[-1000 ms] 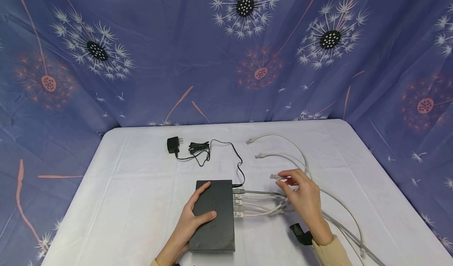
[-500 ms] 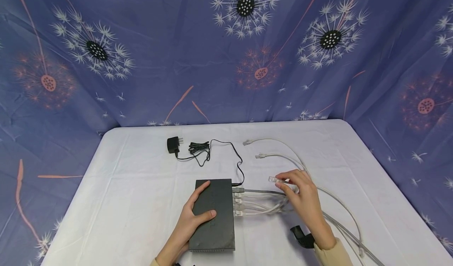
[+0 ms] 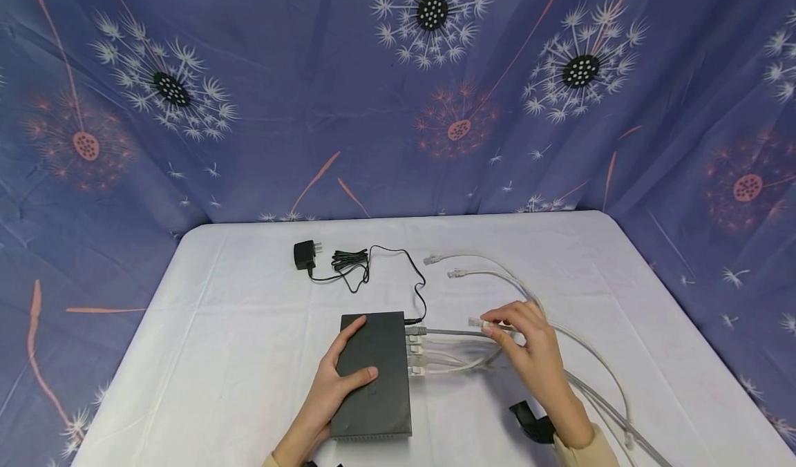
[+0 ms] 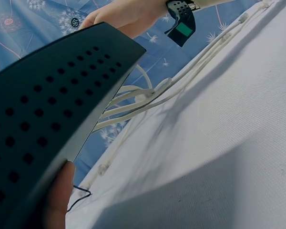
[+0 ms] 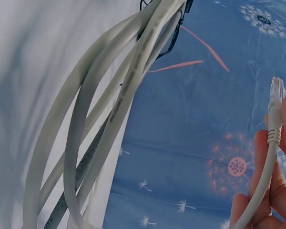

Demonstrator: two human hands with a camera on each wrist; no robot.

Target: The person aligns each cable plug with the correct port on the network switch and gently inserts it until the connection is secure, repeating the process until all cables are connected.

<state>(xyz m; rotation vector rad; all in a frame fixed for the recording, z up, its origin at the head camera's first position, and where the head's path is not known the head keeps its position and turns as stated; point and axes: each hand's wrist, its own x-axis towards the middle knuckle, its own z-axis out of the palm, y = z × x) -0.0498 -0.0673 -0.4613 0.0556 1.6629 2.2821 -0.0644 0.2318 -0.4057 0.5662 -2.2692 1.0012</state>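
In the head view my left hand (image 3: pixel 329 389) grips a dark grey network switch (image 3: pixel 387 405) by its left side, thumb across the top. The left wrist view shows the switch's side with its rows of vent holes (image 4: pixel 52 100), raised over the tablecloth. Several Ethernet plugs (image 3: pixel 415 349) sit in the ports along its right edge. To the right, my right hand (image 3: pixel 528 342) pinches the end of another Ethernet cable between thumb and fingers. Its clear plug (image 5: pixel 276 90) sticks out past the fingertips, pointing toward the switch and apart from it.
Two loose Ethernet plugs (image 3: pixel 431 260) (image 3: pixel 457 273) lie behind the right hand. A black power adapter (image 3: pixel 304 254) and its bundled cord (image 3: pixel 349 258) lie at the back, the cord running to the switch. Grey and white cables (image 3: pixel 612 415) trail off front right.
The right hand has lowered the pinched plug slightly toward the front and left. The rearmost loose plug has slid left. The left hand and switch have shifted very slightly.
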